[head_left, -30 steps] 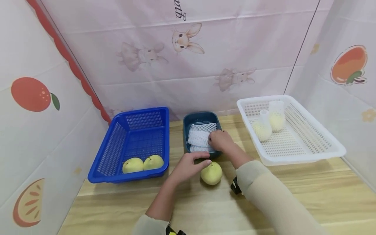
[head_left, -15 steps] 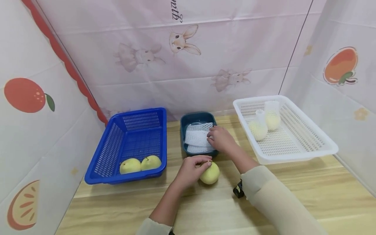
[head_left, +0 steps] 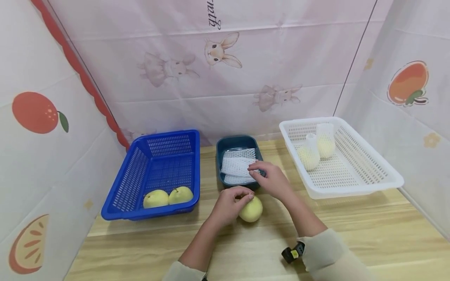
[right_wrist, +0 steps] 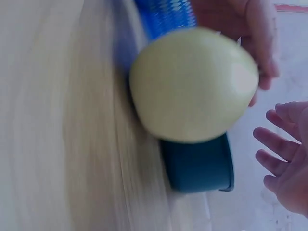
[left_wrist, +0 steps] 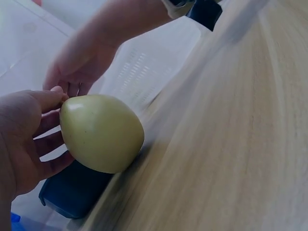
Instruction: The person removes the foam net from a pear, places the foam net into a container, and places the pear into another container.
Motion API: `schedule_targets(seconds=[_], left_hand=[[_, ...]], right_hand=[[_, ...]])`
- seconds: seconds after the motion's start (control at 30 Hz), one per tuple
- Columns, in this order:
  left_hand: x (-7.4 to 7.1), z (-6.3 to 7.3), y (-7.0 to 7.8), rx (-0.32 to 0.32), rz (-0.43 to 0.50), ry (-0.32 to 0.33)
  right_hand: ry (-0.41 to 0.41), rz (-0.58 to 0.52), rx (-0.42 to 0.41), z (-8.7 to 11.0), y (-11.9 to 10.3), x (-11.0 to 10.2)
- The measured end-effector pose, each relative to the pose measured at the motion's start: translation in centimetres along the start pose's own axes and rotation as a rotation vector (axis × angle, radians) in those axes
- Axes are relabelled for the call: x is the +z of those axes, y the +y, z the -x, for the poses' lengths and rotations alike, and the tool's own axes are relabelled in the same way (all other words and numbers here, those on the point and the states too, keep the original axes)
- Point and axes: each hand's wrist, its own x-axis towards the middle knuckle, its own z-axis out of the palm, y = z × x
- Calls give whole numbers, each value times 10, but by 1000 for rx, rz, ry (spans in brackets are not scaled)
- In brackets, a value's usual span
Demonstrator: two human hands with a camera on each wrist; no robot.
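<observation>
the pear (head_left: 251, 211) is sitting on the table (head_left: 260, 255) just in front of the green tub (head_left: 239, 137), left hand (head_left: 229, 205) pinching it at the top while the right hand (head_left: 272, 180) is hovering by the tub's rim, fingers loose, holding nothing. i'm guessing it's firm, fairly weighty, slick-skinned and easy to bruise, so i'd be cupping its fat middle, not just the top. no label is showing on it, and the sideways lettering (head_left: 213, 15) on the backdrop (head_left: 225, 86) is getting cut off, so i'm only making out "th".
</observation>
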Motion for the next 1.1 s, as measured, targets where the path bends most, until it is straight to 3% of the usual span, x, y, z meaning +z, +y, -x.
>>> schedule_targets(seconds=[0.17, 0.3, 0.53, 0.83, 0.93, 1.1], left_hand=[[-3, 2, 2, -9, 59, 22], [-9, 4, 4, -44, 146, 57], [-28, 3, 14, -67, 196, 155], [-34, 2, 16, -112, 192, 223], [-34, 2, 16, -119, 200, 243], [-33, 1, 17, -96, 244, 275]], right_hand=[[-25, -171, 71, 13, -9, -1], [-130, -295, 77, 16, -12, 0], [-346, -328, 52, 14, -15, 3], [-520, -402, 5, 16, -13, 12], [-547, -421, 16, 16, -13, 14], [-511, -399, 15, 16, -14, 15]])
